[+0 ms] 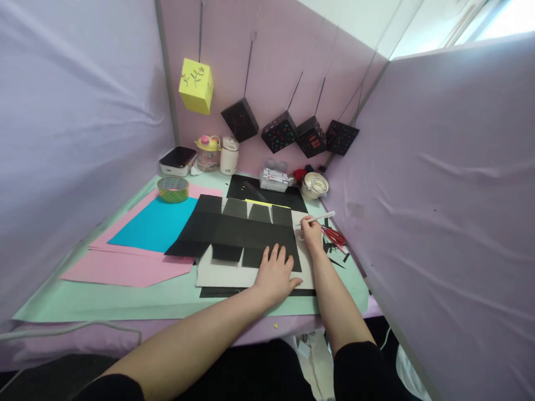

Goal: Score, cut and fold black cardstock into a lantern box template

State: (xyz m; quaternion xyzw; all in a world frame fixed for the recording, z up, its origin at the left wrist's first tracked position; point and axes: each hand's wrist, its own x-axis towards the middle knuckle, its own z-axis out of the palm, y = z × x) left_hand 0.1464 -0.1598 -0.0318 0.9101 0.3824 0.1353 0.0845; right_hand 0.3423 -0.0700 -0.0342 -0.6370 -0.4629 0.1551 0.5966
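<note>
A sheet of black paper [234, 231] with slits and tabs cut along its edges lies on a white board [221, 275]. My left hand [276, 273] rests flat on the near right part of the sheet, fingers spread. Just past the sheet's right edge, my right hand [311, 234] is closed around a slim white pen-like tool [324, 216]. Its tip points left toward the paper; whether it is a pen or a craft knife cannot be made out. Red-handled scissors [334, 236] lie right beside this hand, among black paper scraps [331, 248].
Blue paper [150, 225] and pink sheets [125, 267] lie to the left, with a tape roll [173, 190] on them. Behind stand a white bottle [229, 156], a clear box of pens [275, 178] and a cream pot [315, 185]. Paper cubes, one a yellow cube [195, 86], hang above.
</note>
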